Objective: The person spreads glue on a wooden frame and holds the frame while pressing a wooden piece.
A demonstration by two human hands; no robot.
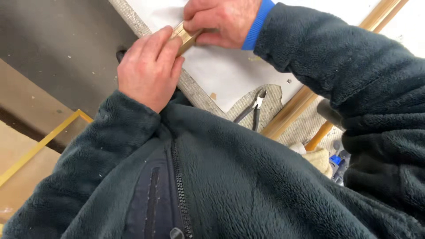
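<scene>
Dark fleece jacket (248, 177) hiding bench; gold moulding piece (186, 37) between both hands.

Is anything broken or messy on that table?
The white sheet has a ragged torn gap near the pliers, showing the grey mat underneath. Small bits lie scattered on the sheet. Both the left hand and right hand grip a small gold piece, which looks intact.

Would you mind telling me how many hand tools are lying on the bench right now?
1 clearly: dark-handled pliers lie on the grey mat beside the long wooden moulding. An orange handle at the right may belong to another tool, mostly hidden by the sleeve.
</scene>
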